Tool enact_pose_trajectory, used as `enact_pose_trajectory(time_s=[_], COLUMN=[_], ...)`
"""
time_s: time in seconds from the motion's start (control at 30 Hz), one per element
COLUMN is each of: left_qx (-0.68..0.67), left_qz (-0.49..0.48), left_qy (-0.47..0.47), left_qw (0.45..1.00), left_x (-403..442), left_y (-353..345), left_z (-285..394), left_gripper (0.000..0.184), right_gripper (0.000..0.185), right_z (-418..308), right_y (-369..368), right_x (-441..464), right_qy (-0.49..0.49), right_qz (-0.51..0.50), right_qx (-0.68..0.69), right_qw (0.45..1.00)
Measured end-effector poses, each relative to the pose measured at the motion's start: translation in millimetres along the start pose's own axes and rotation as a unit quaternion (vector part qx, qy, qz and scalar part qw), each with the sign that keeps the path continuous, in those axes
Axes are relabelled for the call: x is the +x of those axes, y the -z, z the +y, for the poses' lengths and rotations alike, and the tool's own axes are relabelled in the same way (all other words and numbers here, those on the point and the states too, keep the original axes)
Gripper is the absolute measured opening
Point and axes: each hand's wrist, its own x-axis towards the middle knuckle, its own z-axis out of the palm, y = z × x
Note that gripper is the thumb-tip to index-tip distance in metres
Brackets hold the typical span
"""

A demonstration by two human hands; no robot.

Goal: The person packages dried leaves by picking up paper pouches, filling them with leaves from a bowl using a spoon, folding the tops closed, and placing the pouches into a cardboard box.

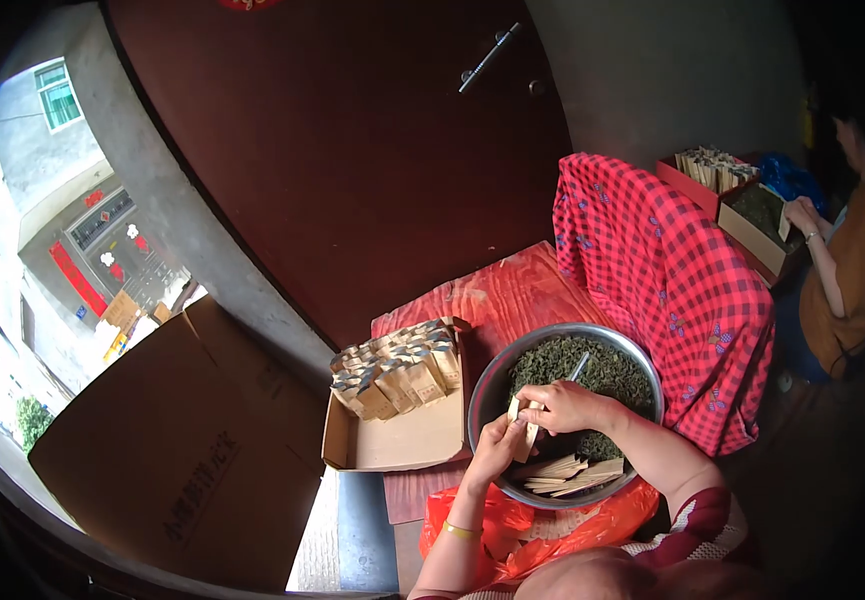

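Observation:
Over a large metal basin of dark green dried leaves, both of my hands are closed on one small tan paper packet. My left hand grips its left side. At the packet's upper end, the fingers of my right hand pinch the paper. A thin metal handle sticks up just beyond the right hand; I cannot tell whether that hand also holds it. Several flat paper packets lie fanned out on the leaves at the basin's near side, below my hands.
Left of the basin, a shallow cardboard box holds rows of folded packets. A red checked cloth drapes at the right, and a red plastic bag lies below. Another person handles boxes at far right. A large carton stands left.

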Motion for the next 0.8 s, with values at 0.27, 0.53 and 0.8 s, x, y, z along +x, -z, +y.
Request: enact_pose_trajectory(time_s=[0.27,0.53,0.8], left_qx=[0.186,0.113,-0.046], left_qz=[0.125,0.186,0.164], left_qy=[-0.117,-0.119,-0.087], left_qw=[0.968,0.969,0.982], left_x=[1,8,2], left_y=[-6,7,3], left_z=[-2,-9,-4], left_gripper=[0.039,0.018,0.026], right_gripper=[0.027,0.061,0.009], right_z=[15,58,43], right_y=[-18,-17,-15], right_x=[7,21,20], right_qy=[0.098,0.038,0.005], right_qz=[0.149,0.066,0.077], right_qx=[-0.007,0.273,0.254], right_qw=[0.984,0.959,0.964])
